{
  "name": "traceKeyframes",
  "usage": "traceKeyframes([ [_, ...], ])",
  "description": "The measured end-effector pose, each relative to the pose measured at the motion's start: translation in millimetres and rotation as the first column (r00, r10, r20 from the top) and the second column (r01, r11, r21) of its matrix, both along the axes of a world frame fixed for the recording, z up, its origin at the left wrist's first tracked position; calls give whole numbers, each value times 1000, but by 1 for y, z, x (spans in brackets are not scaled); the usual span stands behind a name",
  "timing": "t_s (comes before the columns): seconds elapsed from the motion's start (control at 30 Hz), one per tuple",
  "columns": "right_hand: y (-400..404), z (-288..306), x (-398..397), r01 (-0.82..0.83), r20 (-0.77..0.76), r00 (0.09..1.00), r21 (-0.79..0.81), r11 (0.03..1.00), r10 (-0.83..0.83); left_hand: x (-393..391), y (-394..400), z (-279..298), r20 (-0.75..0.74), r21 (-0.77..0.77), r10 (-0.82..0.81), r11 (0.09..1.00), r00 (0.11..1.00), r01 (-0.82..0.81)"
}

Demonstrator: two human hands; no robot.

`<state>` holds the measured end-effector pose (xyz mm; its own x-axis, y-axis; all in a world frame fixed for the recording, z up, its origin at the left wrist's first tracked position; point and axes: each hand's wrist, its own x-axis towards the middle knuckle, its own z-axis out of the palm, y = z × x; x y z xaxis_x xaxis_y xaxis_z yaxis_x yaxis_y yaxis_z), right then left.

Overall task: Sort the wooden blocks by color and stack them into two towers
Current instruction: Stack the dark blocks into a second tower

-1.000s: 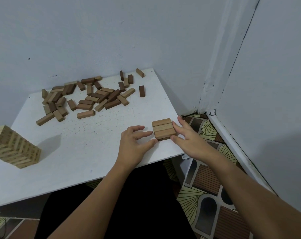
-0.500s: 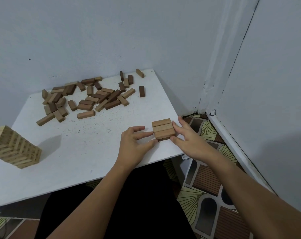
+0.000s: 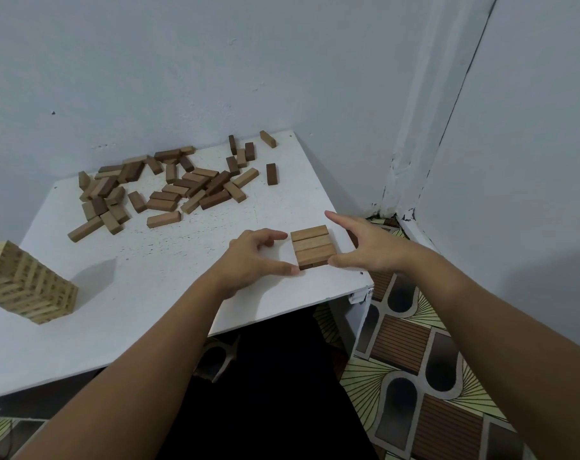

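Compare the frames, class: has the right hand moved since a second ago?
Yes. The right hand has opened and drawn back rightward from the small stack: its fingers, earlier against the stack's right side, now spread clear of it; only the thumb remains near the front corner.

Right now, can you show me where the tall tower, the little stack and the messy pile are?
tall tower (image 3: 29, 287), head view, on its striped side face
little stack (image 3: 313, 244), head view, on the middle top block
messy pile (image 3: 169, 190), head view, on a block near its middle
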<state>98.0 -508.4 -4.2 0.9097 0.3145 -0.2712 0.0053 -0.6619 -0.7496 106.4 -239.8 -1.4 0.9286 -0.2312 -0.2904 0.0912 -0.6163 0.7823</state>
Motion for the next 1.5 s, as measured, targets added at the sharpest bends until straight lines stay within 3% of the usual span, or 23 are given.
traceKeyframes([
  [0.13,-2,6,3,-21,-8,1000,-30,999,21,-7,6,-3,41,-114,38,993,998,-33],
  [0.67,2,8,5,-18,-29,999,-64,998,16,-11,3,5,-24,-174,-14,985,1000,10],
  [0.77,8,12,10,85,-22,996,40,996,-85,-10,9,6,-48,-213,-23,977,999,12],
  [0.9,32,18,24,160,127,977,91,983,-171,-4,31,1,97,-264,164,955,982,-134],
  [0.97,51,20,34,129,187,973,63,990,-138,2,48,-4,263,-147,262,962,929,-230],
  [1.07,85,24,49,51,263,964,-64,997,-32,19,79,-13,461,119,271,925,845,-362],
  [1.23,140,23,77,-71,259,955,-277,958,145,42,123,-19,515,438,267,735,815,-518],
  [1.37,173,14,100,-113,241,944,-401,909,224,45,143,-34,493,488,308,676,814,-552],
  [1.5,195,8,121,-106,229,941,-504,857,251,44,147,-45,548,361,321,742,772,-565],
])
